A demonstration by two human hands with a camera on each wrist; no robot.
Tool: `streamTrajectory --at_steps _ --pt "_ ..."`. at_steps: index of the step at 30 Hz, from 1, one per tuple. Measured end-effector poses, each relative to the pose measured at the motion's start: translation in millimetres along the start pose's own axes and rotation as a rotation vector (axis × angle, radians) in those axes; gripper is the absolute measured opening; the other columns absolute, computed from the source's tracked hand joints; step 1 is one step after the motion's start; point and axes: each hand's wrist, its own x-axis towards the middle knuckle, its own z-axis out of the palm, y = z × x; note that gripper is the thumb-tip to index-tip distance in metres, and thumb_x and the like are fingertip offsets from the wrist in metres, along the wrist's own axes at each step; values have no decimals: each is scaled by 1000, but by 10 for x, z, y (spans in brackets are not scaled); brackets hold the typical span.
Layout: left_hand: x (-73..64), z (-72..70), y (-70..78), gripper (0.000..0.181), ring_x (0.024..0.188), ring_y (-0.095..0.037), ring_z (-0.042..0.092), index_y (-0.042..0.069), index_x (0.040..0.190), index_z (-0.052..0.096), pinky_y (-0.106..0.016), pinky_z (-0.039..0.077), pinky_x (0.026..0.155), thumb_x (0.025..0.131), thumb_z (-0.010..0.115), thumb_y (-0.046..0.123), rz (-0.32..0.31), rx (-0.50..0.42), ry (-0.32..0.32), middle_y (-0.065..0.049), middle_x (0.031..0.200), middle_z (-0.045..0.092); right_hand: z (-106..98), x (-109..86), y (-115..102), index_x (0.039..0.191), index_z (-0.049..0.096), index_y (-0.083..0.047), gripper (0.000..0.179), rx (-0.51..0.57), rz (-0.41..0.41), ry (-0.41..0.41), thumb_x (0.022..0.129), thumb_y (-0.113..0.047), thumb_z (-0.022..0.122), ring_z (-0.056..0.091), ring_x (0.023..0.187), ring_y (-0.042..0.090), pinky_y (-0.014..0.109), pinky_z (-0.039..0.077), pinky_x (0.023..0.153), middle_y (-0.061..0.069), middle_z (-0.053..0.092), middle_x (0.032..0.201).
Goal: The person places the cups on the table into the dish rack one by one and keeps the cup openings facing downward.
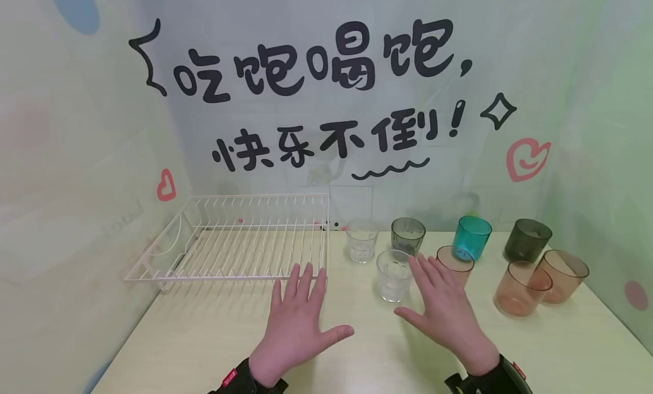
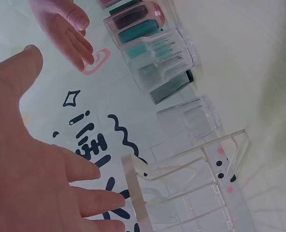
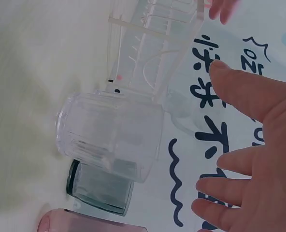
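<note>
My left hand (image 1: 298,326) is held palm down with fingers spread, in front of the white wire rack (image 1: 168,280); nothing is in it. To its right, my right hand (image 1: 449,314) also has its fingers straight and holds nothing. Its fingertips overlap a clear glass (image 1: 393,286) and a pink glass (image 1: 456,263) in the head view. Behind them stand a second clear glass (image 1: 361,249) and a grey glass (image 1: 408,232). In the right wrist view the nearer clear glass (image 3: 114,130) lies beyond the spread fingers.
Further right stand a teal glass (image 1: 473,235), a dark grey glass (image 1: 528,241) and two pink glasses, one in front (image 1: 520,297) and one at the side (image 1: 566,275). Printed cloth walls (image 1: 285,195) enclose the pale tabletop (image 1: 204,337) at the back and sides.
</note>
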Motion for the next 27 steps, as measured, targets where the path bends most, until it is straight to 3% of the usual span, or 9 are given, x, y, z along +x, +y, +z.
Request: streamTrajectory --at_steps 5,10,14,21,27 --pt "42 46 -23 103 135 -34 12 12 141 26 -58 8 102 68 35 83 2 -13 40 -15 144 25 83 44 2 135 36 -5 91 6 -39 43 65 -51 71 36 122 34 49 26 100 16 43 132" --pt "83 78 -43 107 135 -34 12 13 142 25 -58 7 102 64 36 86 -6 -2 21 -15 145 25 157 88 13 130 41 -2 87 3 -73 96 63 -47 74 44 115 33 50 30 97 16 50 124" --pt "120 98 -53 110 135 -34 12 13 141 26 -58 6 102 61 35 88 -3 5 7 -14 145 25 229 113 38 129 42 -3 84 7 -73 86 64 -45 74 46 112 32 50 29 98 15 52 122" --pt "163 144 -73 112 134 -34 14 12 140 30 -59 7 101 57 45 86 19 -7 17 -14 143 29 342 144 53 126 45 -5 76 6 -57 47 67 -42 73 48 111 31 44 30 99 14 54 120" --pt "198 171 -67 113 134 -34 15 12 139 30 -59 8 102 56 45 87 41 10 25 -15 142 31 418 193 36 126 47 -4 72 11 -79 42 68 -39 73 49 109 31 45 35 94 13 54 119"
